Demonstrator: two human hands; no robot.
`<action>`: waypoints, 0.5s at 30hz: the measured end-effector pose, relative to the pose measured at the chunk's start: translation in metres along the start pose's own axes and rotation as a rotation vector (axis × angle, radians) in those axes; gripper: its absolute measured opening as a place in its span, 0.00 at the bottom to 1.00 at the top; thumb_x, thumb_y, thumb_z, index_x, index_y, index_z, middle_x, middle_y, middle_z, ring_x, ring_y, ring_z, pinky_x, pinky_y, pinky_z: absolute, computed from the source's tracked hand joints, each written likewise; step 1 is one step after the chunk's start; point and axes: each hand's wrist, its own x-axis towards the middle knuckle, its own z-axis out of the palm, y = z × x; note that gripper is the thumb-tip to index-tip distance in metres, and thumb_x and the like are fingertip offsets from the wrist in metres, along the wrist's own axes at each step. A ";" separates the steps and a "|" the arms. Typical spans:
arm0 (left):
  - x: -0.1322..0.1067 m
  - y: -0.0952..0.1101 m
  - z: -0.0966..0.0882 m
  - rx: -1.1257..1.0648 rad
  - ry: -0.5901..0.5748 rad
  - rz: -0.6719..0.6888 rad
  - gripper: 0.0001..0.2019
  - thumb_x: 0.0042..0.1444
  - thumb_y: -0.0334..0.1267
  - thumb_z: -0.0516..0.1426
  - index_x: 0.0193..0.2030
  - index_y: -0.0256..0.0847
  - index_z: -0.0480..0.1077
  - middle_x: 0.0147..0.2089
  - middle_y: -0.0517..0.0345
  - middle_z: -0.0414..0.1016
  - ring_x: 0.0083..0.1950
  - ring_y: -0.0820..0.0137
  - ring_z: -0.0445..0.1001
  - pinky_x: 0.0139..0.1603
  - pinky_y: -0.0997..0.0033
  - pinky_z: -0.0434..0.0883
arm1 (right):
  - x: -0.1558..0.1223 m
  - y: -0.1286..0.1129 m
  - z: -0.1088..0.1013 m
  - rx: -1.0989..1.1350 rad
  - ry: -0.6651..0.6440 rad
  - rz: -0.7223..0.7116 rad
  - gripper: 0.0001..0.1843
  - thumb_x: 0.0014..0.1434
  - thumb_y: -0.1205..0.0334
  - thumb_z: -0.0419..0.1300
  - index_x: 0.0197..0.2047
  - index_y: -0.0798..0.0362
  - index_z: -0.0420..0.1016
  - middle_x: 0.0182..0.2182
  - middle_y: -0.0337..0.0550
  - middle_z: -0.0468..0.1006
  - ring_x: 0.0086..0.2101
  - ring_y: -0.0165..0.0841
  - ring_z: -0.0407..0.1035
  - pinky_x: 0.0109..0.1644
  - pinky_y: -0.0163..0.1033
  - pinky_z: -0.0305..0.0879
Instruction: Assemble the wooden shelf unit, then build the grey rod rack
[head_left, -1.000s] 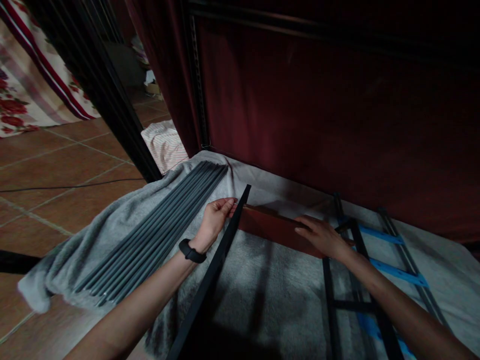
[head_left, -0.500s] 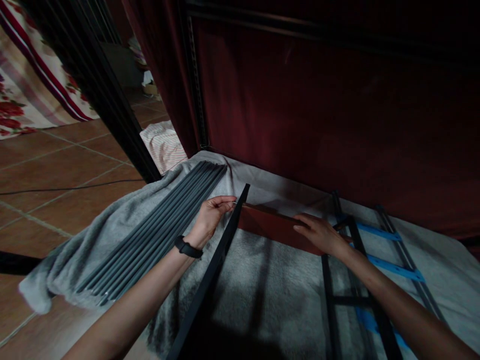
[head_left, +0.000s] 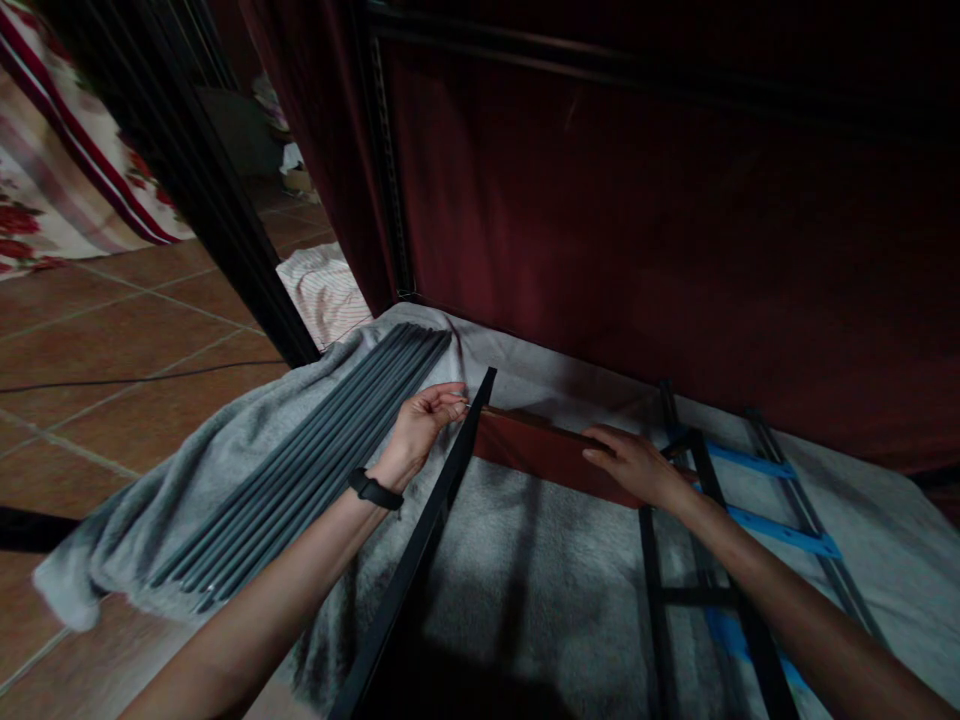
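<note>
A reddish-brown board (head_left: pixel 536 450) spans between a dark upright bar (head_left: pixel 439 520) at its left end and a black ladder-like frame (head_left: pixel 701 597) at its right. My left hand (head_left: pixel 420 428), wearing a black wristband, pinches a small screw-like metal piece (head_left: pixel 466 405) against the bar's outer side, level with the board's end. The fingertips partly cover that piece. Toward the board's right end, my right hand (head_left: pixel 634 465) grips its top edge, with fingers over the top and the thumb side hidden.
Several grey tubes (head_left: pixel 315 460) lie side by side on a grey blanket (head_left: pixel 217 465) to the left. More dark frames with blue strips (head_left: pixel 780 530) lie at right. A dark red curtain (head_left: pixel 600 230) hangs behind. A black post (head_left: pixel 202 190) and cable (head_left: pixel 142 378) are at left.
The whole view shifts very slightly. The left fingers have changed their pinch a little at the bar. The board and the right hand hold their places.
</note>
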 end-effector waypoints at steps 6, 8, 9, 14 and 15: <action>0.002 0.000 0.000 0.135 0.002 0.084 0.14 0.40 0.42 0.72 0.31 0.37 0.78 0.34 0.54 0.80 0.36 0.70 0.75 0.43 0.69 0.71 | 0.000 0.004 0.002 -0.003 0.012 0.002 0.18 0.67 0.54 0.52 0.54 0.46 0.75 0.50 0.44 0.80 0.49 0.40 0.75 0.54 0.47 0.70; 0.002 0.000 -0.002 0.139 -0.010 0.082 0.15 0.39 0.43 0.73 0.31 0.37 0.78 0.36 0.54 0.80 0.36 0.69 0.75 0.44 0.68 0.71 | 0.000 0.004 0.002 -0.009 0.008 0.008 0.18 0.66 0.53 0.52 0.54 0.46 0.75 0.50 0.43 0.80 0.49 0.39 0.75 0.54 0.46 0.71; 0.001 0.000 -0.003 0.134 -0.021 0.070 0.16 0.39 0.43 0.73 0.32 0.38 0.78 0.36 0.54 0.81 0.37 0.68 0.76 0.44 0.68 0.71 | 0.000 0.004 0.002 -0.010 0.004 0.010 0.18 0.67 0.53 0.52 0.54 0.46 0.75 0.50 0.43 0.80 0.49 0.39 0.75 0.54 0.46 0.71; -0.002 0.002 -0.003 0.060 -0.057 0.011 0.17 0.45 0.43 0.71 0.40 0.38 0.79 0.39 0.53 0.81 0.39 0.69 0.77 0.47 0.69 0.71 | -0.001 0.004 0.003 -0.018 0.020 0.007 0.18 0.66 0.54 0.52 0.55 0.46 0.75 0.52 0.43 0.79 0.51 0.39 0.75 0.55 0.45 0.70; -0.003 0.002 -0.002 0.031 -0.052 0.005 0.17 0.46 0.43 0.70 0.42 0.38 0.78 0.39 0.53 0.81 0.39 0.70 0.77 0.46 0.69 0.71 | -0.001 0.004 0.003 -0.018 0.022 0.005 0.18 0.66 0.54 0.52 0.54 0.45 0.75 0.51 0.43 0.80 0.50 0.39 0.75 0.55 0.45 0.70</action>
